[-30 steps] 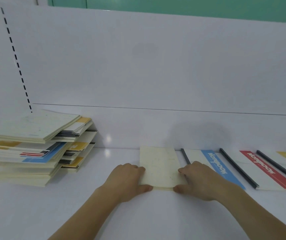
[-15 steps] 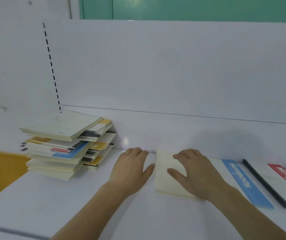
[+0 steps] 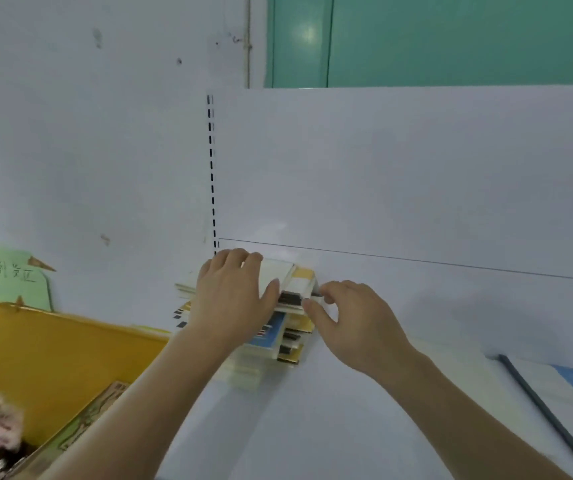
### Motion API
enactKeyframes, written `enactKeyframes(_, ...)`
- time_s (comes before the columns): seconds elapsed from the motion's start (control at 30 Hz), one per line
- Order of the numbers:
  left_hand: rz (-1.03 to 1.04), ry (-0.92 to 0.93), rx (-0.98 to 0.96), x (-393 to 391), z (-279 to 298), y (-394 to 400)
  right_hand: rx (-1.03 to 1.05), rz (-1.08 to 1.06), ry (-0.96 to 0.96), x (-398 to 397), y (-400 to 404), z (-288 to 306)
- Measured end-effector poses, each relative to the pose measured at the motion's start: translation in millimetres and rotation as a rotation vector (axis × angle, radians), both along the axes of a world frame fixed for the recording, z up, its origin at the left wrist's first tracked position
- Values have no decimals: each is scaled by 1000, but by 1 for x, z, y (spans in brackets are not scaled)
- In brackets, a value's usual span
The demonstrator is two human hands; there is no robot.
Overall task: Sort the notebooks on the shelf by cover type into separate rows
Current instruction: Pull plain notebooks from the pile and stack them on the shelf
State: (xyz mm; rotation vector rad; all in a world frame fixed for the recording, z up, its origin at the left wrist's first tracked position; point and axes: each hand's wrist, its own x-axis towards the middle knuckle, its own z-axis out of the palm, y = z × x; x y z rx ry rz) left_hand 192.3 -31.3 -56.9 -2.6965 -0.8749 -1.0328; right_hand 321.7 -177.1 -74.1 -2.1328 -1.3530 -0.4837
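Note:
A messy stack of notebooks (image 3: 278, 336) stands at the left end of the white shelf (image 3: 347, 410), against the back panel. My left hand (image 3: 233, 296) lies flat on the cream notebook on top of the stack. My right hand (image 3: 350, 320) is at the stack's right side, thumb and forefinger pinching the corner of a white and yellow notebook (image 3: 300, 284) just under the top one. A white notebook with a blue band and dark spine (image 3: 562, 396) lies flat on the shelf at the far right.
A yellow box (image 3: 53, 348) with a green paper label stands left of the shelf, with clutter at the lower left corner. The shelf's white back panel and a slotted upright (image 3: 211, 174) rise behind the stack.
Both hands left the cream notebook laid beside the blue-band one and moved left to the stack. My view swung left, so the laid-out row has slid to the right edge.

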Motion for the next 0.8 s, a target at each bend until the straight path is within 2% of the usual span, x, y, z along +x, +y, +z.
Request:
enactKeyframes(0.07, 50, 175, -48, -14, 1, 25, -33, -56, 65, -13, 24, 7)
enactKeyframes(0.17, 37, 332, -80, -29, -1, 51, -70, -134, 185, -27, 52, 14)
enactKeyframes(0.3, -69, 414, 58, -35, -12, 67, -145, -223, 418, -34, 77, 20)
enactKeyframes(0.37, -130, 391, 93, -37, -16, 71, -156, -239, 589, -33, 81, 22)
enactKeyframes(0.47, -255, 326, 56, -40, -20, 78, -59, -253, 773, -32, 74, 23)
enactKeyframes(0.6, -395, 150, -157, -47, -16, 73, 161, -231, 838, -38, 53, 31)
enactKeyframes(0.67, -384, 24, -213, -46, -11, 73, 301, -203, 859, -40, 44, 41)
enactKeyframes(0.8, -349, -158, -271, -45, -3, 71, 436, -148, 819, -46, 30, 62)
